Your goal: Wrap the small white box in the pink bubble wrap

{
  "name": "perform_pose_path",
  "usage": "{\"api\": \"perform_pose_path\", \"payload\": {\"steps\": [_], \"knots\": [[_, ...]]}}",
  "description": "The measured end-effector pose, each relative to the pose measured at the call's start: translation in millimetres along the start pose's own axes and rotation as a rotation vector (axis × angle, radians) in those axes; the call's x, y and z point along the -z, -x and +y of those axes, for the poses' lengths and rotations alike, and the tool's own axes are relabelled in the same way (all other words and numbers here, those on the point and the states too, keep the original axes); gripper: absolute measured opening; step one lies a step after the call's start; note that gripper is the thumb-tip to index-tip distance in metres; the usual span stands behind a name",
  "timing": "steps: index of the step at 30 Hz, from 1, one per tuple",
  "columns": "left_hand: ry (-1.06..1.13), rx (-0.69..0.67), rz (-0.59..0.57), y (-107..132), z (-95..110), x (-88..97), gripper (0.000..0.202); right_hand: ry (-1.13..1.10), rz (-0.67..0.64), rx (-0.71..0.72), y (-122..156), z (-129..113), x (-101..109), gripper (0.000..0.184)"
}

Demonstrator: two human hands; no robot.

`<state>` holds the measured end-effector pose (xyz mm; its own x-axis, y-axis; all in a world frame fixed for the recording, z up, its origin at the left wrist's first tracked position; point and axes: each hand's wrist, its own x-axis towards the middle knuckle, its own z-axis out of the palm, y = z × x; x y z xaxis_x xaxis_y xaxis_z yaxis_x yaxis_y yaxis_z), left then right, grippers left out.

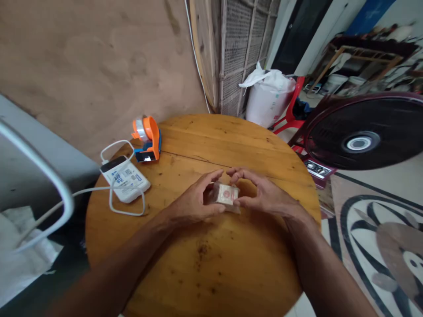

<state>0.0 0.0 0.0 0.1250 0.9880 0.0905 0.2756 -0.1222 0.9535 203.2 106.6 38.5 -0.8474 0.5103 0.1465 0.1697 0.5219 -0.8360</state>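
Wrapped packet (227, 194) stretches sideways, left fingers (210, 177) and right fingers (247, 173) clamped on its ends.

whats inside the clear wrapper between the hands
A small pale block with red print shows through the wrapper. Its underside is hidden, and the left hand covers part of its left end, so nothing there can be made out.

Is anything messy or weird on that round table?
A little: dark blotches mar the wooden tabletop, maybe stains or knots, and a white cable loops untidily across the white device. Nothing looks spilled, and no damage shows on the small wrapped packet.
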Motion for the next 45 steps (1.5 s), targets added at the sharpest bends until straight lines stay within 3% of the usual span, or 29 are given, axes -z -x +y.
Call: {"api": "perform_pose_path", "payload": {"steps": [4, 15, 20, 24, 28, 34, 45], "knots": [[0.033, 0.038, -0.004, 0.3, 2.2, 1.4, 0.083, 0.101, 0.005, 0.049, -0.1, 4.0, -1.0, 0.028], [0.034, 0.083, 0.020, 1.3, 6.3, -1.4, 0.077, 0.205, 0.212, 0.115, -2.4, 5.9, -12.0, 0.006], [-0.028, 0.081, 0.065, 0.8, 6.3, -3.2, 0.074, 0.160, 0.226, 0.104, -3.5, 4.6, -12.7, 0.007], [-0.224, 0.116, 0.140, 1.1, 8.5, -3.2, 0.074, 0.118, 0.229, 0.091, -5.1, 4.0, -13.8, 0.007], [-0.379, 0.110, 0.134, 2.6, 12.8, -3.1, 0.070, 0.016, 0.253, 0.025, -4.9, -1.4, -16.0, 0.009], [-0.317, 0.101, 0.123, 5.5, 18.4, -8.0, 0.075, -0.199, 0.288, -0.062, -2.8, -7.6, -19.7, 0.014], [-0.325, -0.092, 0.054, 5.6, 15.8, -17.8, 0.094, -0.329, 0.469, 0.046, -2.7, 3.4, -13.5, 0.011]]}}
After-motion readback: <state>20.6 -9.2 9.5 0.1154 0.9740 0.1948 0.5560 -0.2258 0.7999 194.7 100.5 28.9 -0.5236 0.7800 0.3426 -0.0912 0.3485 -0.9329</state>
